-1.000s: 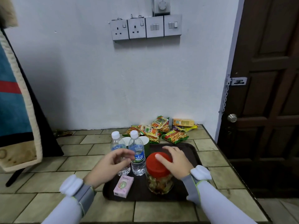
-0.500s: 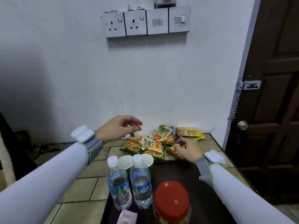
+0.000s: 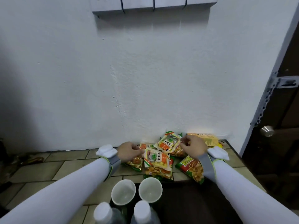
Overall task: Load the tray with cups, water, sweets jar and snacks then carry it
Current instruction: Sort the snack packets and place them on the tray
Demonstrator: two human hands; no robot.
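Note:
A heap of snack packets lies on the tiled counter against the wall. My left hand (image 3: 129, 151) pinches the left edge of an orange-and-yellow snack packet (image 3: 156, 159). My right hand (image 3: 192, 147) pinches the right edge of another snack packet (image 3: 169, 143) on top of the heap. Nearer to me is the dark tray (image 3: 186, 201), with two empty white cups (image 3: 123, 191) (image 3: 150, 189) at its far left end. The white caps of two water bottles (image 3: 102, 213) (image 3: 142, 209) show at the bottom edge. The sweets jar is out of view.
A green-and-red chips packet (image 3: 191, 168) lies under my right wrist and a yellow box (image 3: 208, 139) sits by the wall. The counter (image 3: 48, 172) ends at the right beside a dark door (image 3: 283, 102) with a knob (image 3: 267, 130). Wall sockets (image 3: 153, 4) hang above.
Both hands have left the bottles and the jar and reached forward to the snack heap, closing on packets. The view has moved forward, and the jar and pink box have dropped out.

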